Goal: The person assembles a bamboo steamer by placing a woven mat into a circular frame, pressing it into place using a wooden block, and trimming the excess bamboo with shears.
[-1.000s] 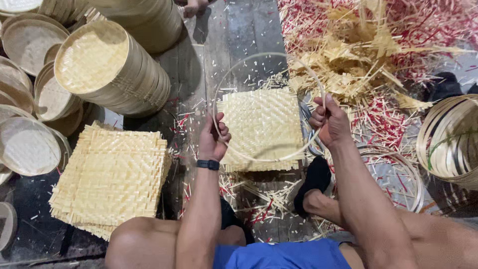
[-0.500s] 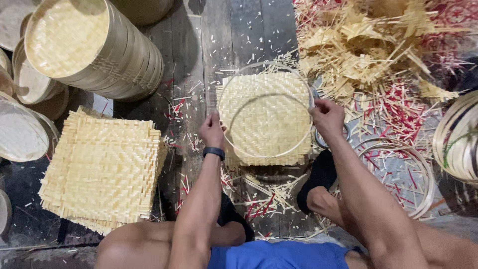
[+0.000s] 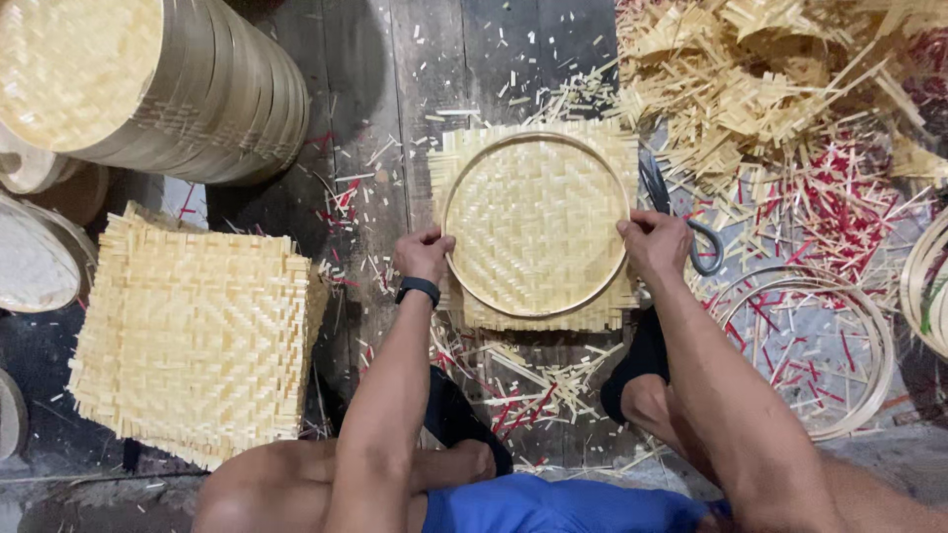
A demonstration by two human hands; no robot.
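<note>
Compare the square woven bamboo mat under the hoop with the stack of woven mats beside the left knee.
The single square woven bamboo mat lies flat under a round bamboo hoop, gripped by both the left hand and right hand; the stack of woven mats is many layers thick, untouched, uncovered. Both are pale, square, herringbone-woven with frayed edges.

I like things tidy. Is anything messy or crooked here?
Yes. Bamboo scraps and red and pale slivers lie scattered over the floor. The scissors lie among them. The left hand and right hand hold a round hoop squarely on a woven mat.
</note>
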